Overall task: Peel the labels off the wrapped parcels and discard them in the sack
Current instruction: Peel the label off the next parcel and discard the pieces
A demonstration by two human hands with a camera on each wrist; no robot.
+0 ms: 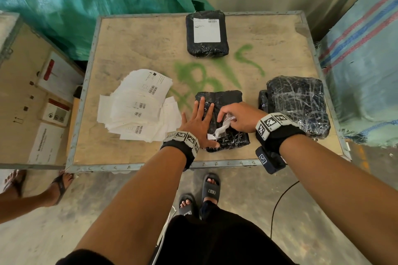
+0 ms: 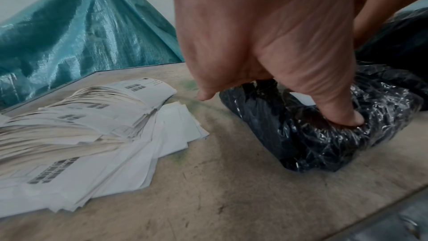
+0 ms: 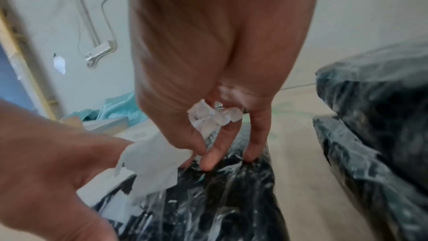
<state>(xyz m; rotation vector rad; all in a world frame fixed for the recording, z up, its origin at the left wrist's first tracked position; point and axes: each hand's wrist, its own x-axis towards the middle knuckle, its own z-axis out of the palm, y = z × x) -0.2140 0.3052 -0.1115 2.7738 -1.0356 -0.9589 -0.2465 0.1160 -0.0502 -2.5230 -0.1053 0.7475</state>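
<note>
A black plastic-wrapped parcel (image 1: 226, 101) (image 2: 324, 144) (image 3: 220, 199) lies near the table's front edge. My left hand (image 1: 199, 121) (image 2: 266, 43) lies flat on its left side with straight fingers and presses it down; the thumb digs into the wrap. My right hand (image 1: 234, 117) (image 3: 208, 80) pinches a torn white label (image 1: 221, 128) (image 3: 157, 162) that is half lifted off the parcel's top. Crumpled label scraps (image 3: 213, 114) sit in the right palm. A second parcel (image 1: 206, 34) with a whole white label lies at the table's far edge.
A loose pile of peeled labels (image 1: 137, 105) (image 2: 81, 135) lies left of my hands on the wooden table (image 1: 269, 54). Two stacked bare parcels (image 1: 297, 103) (image 3: 382, 116) sit at the right. A striped woven sack (image 1: 366, 60) stands right of the table, a green tarp (image 1: 86, 2) behind left. Another person's feet (image 1: 43, 185) stand at left.
</note>
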